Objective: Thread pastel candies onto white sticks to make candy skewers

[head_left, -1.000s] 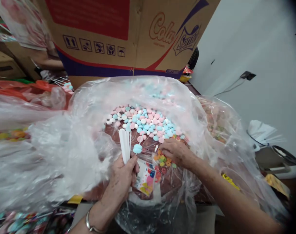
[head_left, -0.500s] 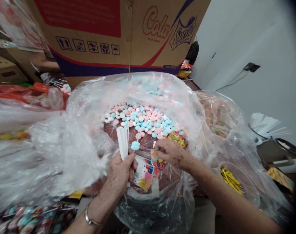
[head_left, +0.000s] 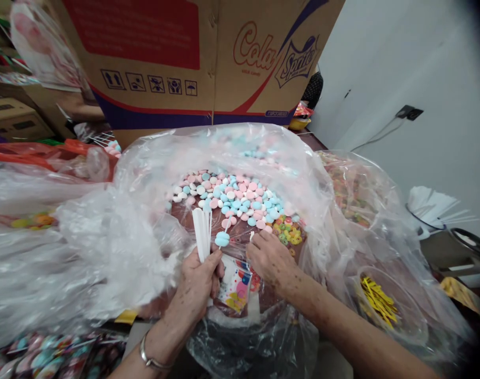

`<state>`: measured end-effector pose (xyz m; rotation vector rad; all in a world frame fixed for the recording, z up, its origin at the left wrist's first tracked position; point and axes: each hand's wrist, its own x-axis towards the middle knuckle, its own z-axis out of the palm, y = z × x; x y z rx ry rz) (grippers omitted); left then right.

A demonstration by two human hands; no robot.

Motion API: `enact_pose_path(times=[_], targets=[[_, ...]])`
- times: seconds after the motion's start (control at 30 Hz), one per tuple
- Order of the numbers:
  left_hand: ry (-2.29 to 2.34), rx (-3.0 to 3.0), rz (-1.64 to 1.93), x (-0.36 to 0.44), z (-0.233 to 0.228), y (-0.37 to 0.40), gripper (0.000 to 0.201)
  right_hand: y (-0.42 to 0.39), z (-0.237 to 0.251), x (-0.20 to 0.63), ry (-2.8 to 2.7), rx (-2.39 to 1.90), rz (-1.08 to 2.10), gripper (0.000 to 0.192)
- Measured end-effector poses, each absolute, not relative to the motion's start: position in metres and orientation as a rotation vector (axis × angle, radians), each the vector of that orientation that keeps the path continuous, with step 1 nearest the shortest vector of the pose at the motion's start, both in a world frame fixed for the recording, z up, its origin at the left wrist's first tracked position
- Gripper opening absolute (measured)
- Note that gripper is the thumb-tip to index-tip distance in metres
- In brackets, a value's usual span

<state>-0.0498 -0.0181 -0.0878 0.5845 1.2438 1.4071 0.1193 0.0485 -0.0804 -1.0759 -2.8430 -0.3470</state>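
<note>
My left hand is closed around a bundle of white sticks. A stick threaded with pale blue candies stands up by its thumb. Printed plastic bags with coloured dots lie just right of that hand, over the table. My right hand is palm down with its fingers curled, over red ring candies; its fingertips are mostly hidden, and what they hold cannot be made out. Yellow and green ring candies lie beyond it. Pink, blue and white round candies are heaped farther back.
A clear plastic sheet surrounds the candy heap. A large cardboard box stands behind. At the right are a tub of yellow twist ties and white sticks in a container. Finished candy sticks lie lower left.
My right hand has moved slightly left and its fingers have curled down over the red ring candies. My left hand keeps the sticks. The view has shifted a little.
</note>
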Motion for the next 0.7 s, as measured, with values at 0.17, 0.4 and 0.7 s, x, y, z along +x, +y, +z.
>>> enact_pose_path(times=[0.17,0.4,0.7], targets=[[1.246,0.586,1.396,-0.049,-0.087,-0.018,0.029,0.043,-0.092,0.121,-2.751,-0.989,-0.371,0.018],[1.222,0.606,1.407,-0.049,-0.090,-0.019,0.028,0.049,-0.078,0.128,-2.626,-1.052,-0.047,0.015],[1.242,0.610,1.403,-0.050,-0.087,-0.020,0.028,0.067,-0.068,0.132,-2.708,-1.043,0.372,0.015]])
